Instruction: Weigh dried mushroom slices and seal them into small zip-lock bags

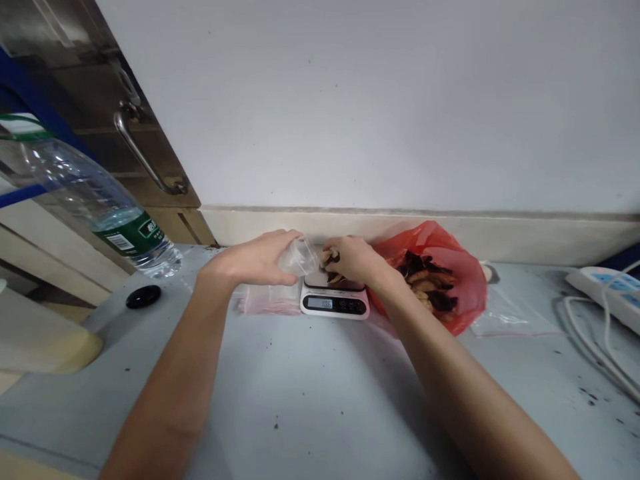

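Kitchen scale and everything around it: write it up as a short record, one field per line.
Scale: white, on the table; the scale sits between both hands
Display: the display seems to read 10.6; decimal point unclear
Left hand: the left hand holds a clear plastic container, tilted
Right hand: the right hand has its fingers at dried pieces on the scale; grip partly hidden
Right of scale: open red bag holding more dried pieces
Left of scale: clear bags
Far left: bottle with green label
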Available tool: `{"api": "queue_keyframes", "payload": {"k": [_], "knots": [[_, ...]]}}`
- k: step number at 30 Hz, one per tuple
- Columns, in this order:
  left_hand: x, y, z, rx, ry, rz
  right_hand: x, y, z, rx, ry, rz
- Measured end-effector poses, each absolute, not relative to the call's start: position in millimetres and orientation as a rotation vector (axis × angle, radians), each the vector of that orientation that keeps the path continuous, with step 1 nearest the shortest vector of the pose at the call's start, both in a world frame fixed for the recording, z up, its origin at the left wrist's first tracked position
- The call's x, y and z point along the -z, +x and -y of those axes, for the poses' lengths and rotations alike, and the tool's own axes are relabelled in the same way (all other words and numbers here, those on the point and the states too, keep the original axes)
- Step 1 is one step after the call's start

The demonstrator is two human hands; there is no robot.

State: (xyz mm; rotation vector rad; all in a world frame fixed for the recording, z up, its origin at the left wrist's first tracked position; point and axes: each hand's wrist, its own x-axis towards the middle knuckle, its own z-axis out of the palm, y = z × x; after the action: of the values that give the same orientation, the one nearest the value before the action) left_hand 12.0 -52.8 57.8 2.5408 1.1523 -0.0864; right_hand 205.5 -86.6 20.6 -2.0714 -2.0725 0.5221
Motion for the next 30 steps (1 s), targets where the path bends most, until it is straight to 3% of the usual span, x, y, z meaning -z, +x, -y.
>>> {"api": "queue_keyframes", "payload": {"k": [16,22,30], "knots": [[-44,22,46,-0.079,2.45,-0.918,-25,234,85,-0.655,-1.826,1.944],[-34,24,41,-0.082,2.434,-1.011,-42,246,86,-0.852,-1.666,1.992],[-30,31,41,-0.091,2.378,-1.008,-44,238,82,-0.832,-1.608,2.091]]}}
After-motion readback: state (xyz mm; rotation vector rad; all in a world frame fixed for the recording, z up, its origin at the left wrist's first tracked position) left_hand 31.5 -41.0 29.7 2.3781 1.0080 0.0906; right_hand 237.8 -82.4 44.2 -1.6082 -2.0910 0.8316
